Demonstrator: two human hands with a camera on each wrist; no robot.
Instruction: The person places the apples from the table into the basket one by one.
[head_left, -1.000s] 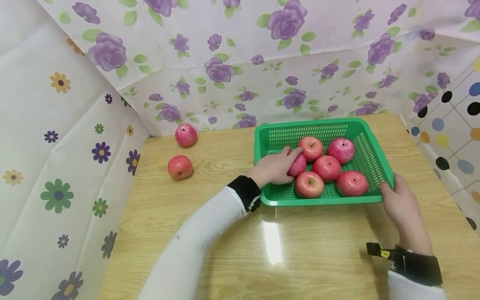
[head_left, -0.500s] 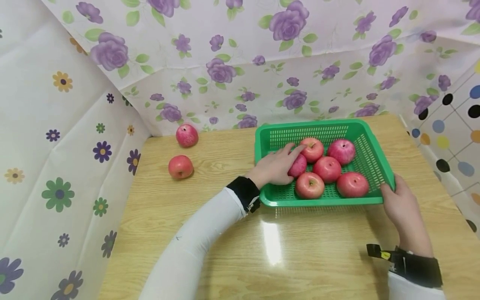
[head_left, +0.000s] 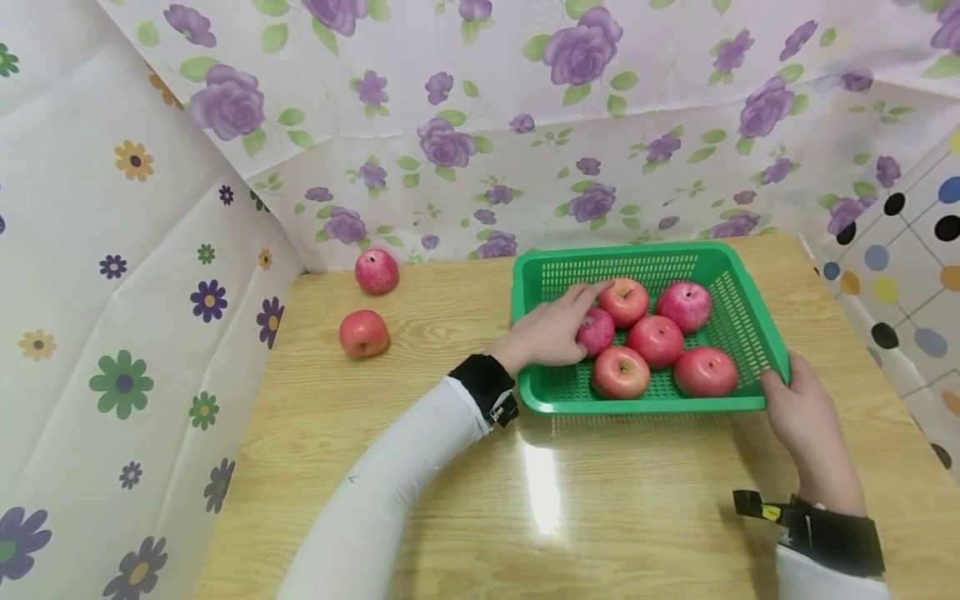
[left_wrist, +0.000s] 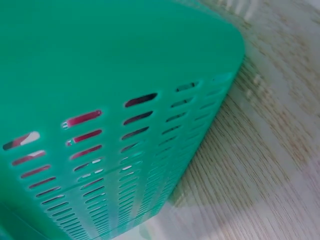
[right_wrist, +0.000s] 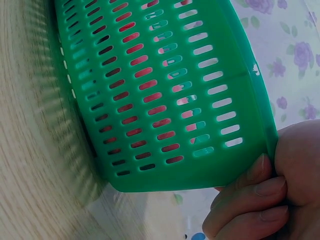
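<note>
My left hand reaches over the left side of a green plastic basket. Its fingers are extended and spread, beside a dark pink apple; the fingertips lie near a lighter red apple. Several other apples sit in the basket, among them a red one in the middle. My right hand grips the basket's front right corner, thumb on the rim and fingers curled underneath, as the right wrist view shows. In the left wrist view the basket's slotted wall hides the left hand.
Two more apples lie on the wooden table at the left: a dark pink one at the back and a red one in front of it. Flower-printed sheets stand behind and at the left; a dotted sheet stands at the right.
The fingers of my left hand have straightened and drawn slightly off the dark pink apple, so more of it shows. My right hand keeps its grip on the basket.
</note>
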